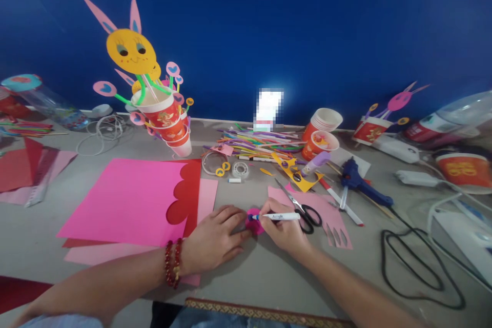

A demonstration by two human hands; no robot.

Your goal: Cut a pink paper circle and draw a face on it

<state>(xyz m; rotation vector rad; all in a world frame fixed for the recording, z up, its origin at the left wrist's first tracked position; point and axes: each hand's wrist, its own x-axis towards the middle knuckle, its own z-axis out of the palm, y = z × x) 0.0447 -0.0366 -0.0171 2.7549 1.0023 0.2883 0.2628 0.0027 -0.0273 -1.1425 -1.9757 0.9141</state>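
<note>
Between my hands a small round piece of bright pink paper [253, 228] lies on the table, with dark blue marking near its upper left. My right hand [286, 233] grips a white marker [282, 216] lettered "Acrylic", its blue tip resting on the pink piece. Flat on the table, my left hand [215, 238] has its fingers stretched out, the fingertips at the piece's left edge. Its wrist carries a red bead bracelet [172, 264]. Black-handled scissors [303, 210] lie just beyond my right hand, partly over a cut pink sheet [326, 220].
Coloured paper sheets [126, 200] lie left, below decorated paper cups [161, 113]. A tape roll [240, 169], yellow paper scraps [298, 177] and pipe cleaners [261, 143] lie ahead. A blue glue gun [363, 184] with a looping black cable [384, 251] is at right.
</note>
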